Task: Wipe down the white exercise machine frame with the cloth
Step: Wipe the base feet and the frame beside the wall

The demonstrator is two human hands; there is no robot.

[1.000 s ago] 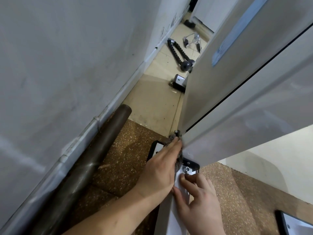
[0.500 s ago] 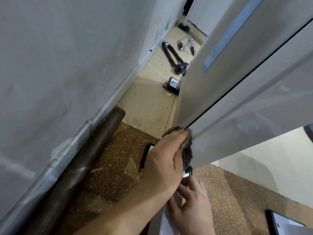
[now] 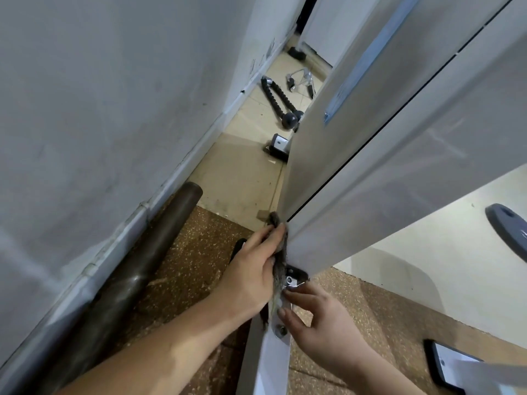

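Head view: the left grip (image 3: 251,269) lies flat against the grey cloth (image 3: 279,269), fingers stretched out nearly straight and close together, pressing the cloth onto the near edge of the white exercise machine frame (image 3: 370,181). The index fingertip reaches up to the point where the frame's two slanted white panels meet at a dark seam. The cloth shows as a narrow strip between the palm and the frame, with a tuft poking out above the fingertips and a frayed end hanging below the heel of the palm.

The right grip (image 3: 322,317) sits just below and to the right of the left grip. Its fingers are loosely bent and slightly spread, and they hold nothing. The fingertips touch the white bracket plate (image 3: 281,342) at the foot of the frame, between two bolts — one (image 3: 289,279) above the fingers, one (image 3: 281,329) below.

Left of the left grip, a dark brown tube (image 3: 142,266) lies along the base of the wall on the speckled floor mat (image 3: 194,252). Well beyond both grips, a black rope handle (image 3: 276,95) lies on the tiled floor. Far to the right, a grey weight plate (image 3: 510,226) shows at the picture's edge.
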